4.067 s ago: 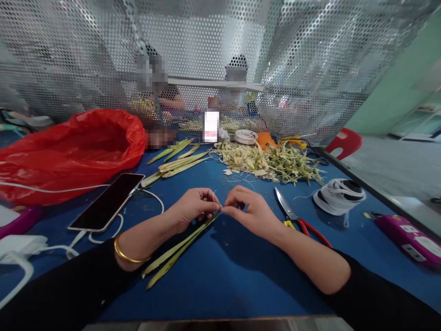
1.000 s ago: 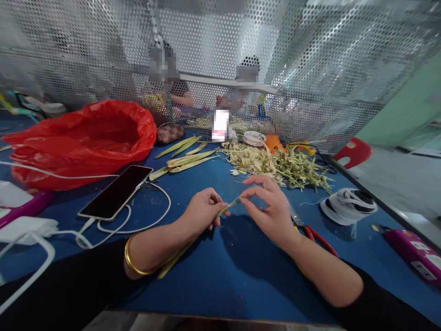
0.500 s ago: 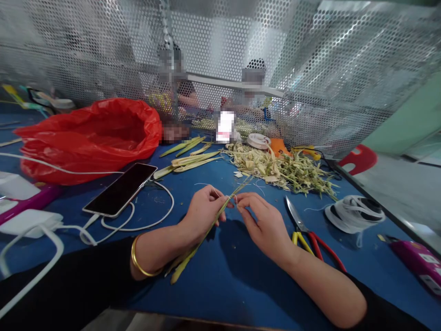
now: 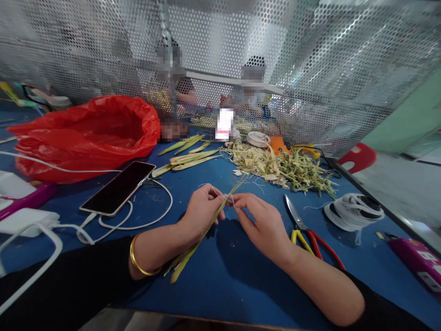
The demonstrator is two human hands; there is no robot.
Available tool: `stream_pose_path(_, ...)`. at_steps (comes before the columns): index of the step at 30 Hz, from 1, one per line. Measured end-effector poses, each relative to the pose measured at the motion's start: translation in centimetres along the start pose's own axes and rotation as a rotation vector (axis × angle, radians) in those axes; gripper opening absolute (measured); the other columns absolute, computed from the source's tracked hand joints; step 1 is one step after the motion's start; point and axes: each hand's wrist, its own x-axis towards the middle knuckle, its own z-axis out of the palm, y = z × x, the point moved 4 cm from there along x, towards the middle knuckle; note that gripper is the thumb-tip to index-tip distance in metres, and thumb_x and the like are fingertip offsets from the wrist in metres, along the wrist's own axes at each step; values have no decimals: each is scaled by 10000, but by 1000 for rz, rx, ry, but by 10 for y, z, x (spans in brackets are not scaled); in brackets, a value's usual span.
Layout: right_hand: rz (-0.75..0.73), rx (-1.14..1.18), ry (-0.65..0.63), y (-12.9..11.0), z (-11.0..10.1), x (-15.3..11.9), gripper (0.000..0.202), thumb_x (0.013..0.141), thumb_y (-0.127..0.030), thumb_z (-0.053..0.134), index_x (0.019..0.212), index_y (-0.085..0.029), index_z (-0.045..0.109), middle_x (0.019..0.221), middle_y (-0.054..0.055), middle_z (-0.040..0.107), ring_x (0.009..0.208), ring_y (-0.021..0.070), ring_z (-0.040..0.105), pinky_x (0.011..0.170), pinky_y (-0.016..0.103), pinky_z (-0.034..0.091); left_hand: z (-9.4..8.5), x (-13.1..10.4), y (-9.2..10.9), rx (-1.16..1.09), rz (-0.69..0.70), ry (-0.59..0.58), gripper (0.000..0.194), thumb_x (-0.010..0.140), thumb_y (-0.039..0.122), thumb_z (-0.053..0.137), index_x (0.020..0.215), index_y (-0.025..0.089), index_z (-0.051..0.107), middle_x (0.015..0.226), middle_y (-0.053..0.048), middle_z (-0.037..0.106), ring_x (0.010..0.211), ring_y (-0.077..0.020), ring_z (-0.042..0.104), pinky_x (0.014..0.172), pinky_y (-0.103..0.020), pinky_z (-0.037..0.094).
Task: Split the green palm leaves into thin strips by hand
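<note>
Leaf strips (image 4: 203,236) bundled over the blue table (image 4: 220,285), just left of the scissors (image 4: 312,234). Left hand (image 4: 201,211) clamped on the bundle; right hand (image 4: 263,223) pinches thin white thread (image 4: 231,198) at its tip. Risk: thread may slip off, strips splay if the pinch loosens. Knot hidden by fingers; bundle's near end under the left wrist.

Left hand (image 4: 201,212) curled, fingertips pinched tight; right hand (image 4: 263,224) opposite, thumb and forefinger pinched, fingertips nearly touching; both forearms angled inward above tabletop (image 4: 234,280).
</note>
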Motion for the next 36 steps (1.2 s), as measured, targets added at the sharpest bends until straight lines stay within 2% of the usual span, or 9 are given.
stream_pose_path(5, -23, -22, -6, -1, 1, 0, 128, 872, -139, 443, 826, -223, 527, 992, 48, 657, 884, 170, 615, 789, 312, 466, 0, 0, -1, 5, -20, 2, 157, 729, 253, 611, 697, 186, 473, 440, 56, 543, 323, -68, 426, 321, -170, 323)
stream_pose_path(10, -30, -22, 59, -2, -2, 1, 120, 868, -139, 450, 833, -220, 531, 1035, 77, 620, 964, 179, 590, 811, 310, 466, 1, 1, -4, -68, -41, -8, 162, 725, 246, 614, 714, 185, 465, 553, 27, 609, 371, -69, 463, 323, -169, 317)
stream_pose_path(17, -46, -50, -27, -3, 1, 2, 120, 881, -138, 449, 825, -218, 518, 989, 39, 660, 922, 174, 604, 793, 317, 440, 1, 0, -3, -37, -61, -5, 143, 735, 248, 599, 706, 189, 472, 402, 64, 502, 342, -78, 424, 330, -170, 306)
stream_pose_path(21, -63, -39, -9, -3, 0, 1, 124, 862, -122, 456, 823, -215, 527, 954, 46, 647, 904, 168, 594, 776, 313, 435, 1, 0, -3, -98, -89, -7, 136, 707, 236, 612, 712, 183, 486, 505, 47, 561, 378, -70, 453, 339, -166, 312)
stream_pose_path(27, -38, -26, 25, -1, -4, 2, 121, 836, -123, 465, 805, -214, 539, 938, 53, 634, 871, 166, 592, 762, 306, 450, 2, 1, -5, -241, -145, -112, 114, 718, 262, 584, 710, 148, 588, 606, 23, 575, 442, -57, 476, 379, -162, 327)
stream_pose_path(31, -13, 80, 29, 0, -7, 4, 110, 824, -142, 491, 783, -215, 562, 891, 49, 629, 863, 167, 588, 766, 303, 449, 3, 1, -6, -308, -166, -136, 115, 661, 198, 642, 756, 133, 628, 662, 10, 591, 469, -57, 490, 392, -164, 341)
stream_pose_path(33, 49, 188, 12, 3, -7, 5, 153, 838, -204, 506, 697, -207, 566, 802, 37, 615, 806, 164, 581, 748, 299, 442, 4, 0, -5, -313, -175, -139, 139, 658, 187, 661, 781, 122, 646, 641, 11, 576, 468, -54, 486, 398, -160, 348)
stream_pose_path(36, 333, 380, 68, 18, -7, 5, 301, 862, -337, 501, 604, -191, 554, 655, 10, 566, 673, 143, 544, 688, 284, 431, 5, -2, -4, -290, -204, -148, 170, 680, 198, 666, 830, 119, 664, 658, 8, 580, 463, -46, 488, 397, -155, 351)
